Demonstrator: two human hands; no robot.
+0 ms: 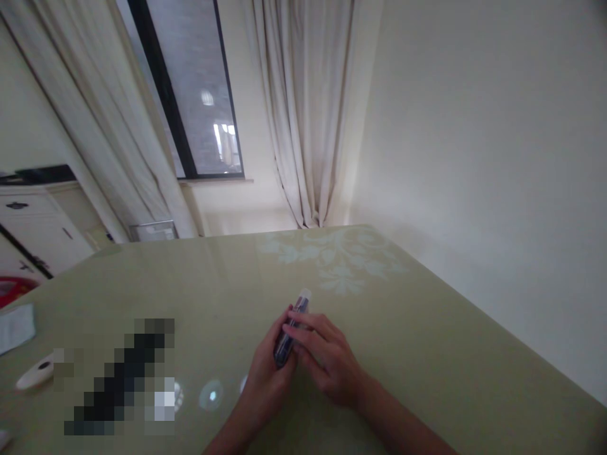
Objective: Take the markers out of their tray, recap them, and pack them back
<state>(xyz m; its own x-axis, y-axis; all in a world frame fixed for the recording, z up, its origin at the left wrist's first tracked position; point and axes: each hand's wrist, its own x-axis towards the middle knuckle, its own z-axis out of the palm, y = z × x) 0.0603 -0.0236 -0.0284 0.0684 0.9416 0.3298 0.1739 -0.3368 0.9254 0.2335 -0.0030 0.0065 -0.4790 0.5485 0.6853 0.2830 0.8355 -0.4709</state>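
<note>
Over the near middle of the table, my left hand (271, 370) is closed round a slim dark blue case with a clear end (286, 344). The case stands tilted, its clear end pointing away from me. My right hand (329, 360) lies against its right side, with bent fingertips pressed on the upper face. Exactly what kind of case it is, and whether anything sits inside, I cannot make out. My fingers hide part of its sides.
The glossy green table (408, 316) meets a white wall (474, 158) on the right. At the left lie a white oval device (35, 373), a blurred-out long dark object (123, 379) and a pale blue packet (16, 327). Curtains (308, 114) hang behind.
</note>
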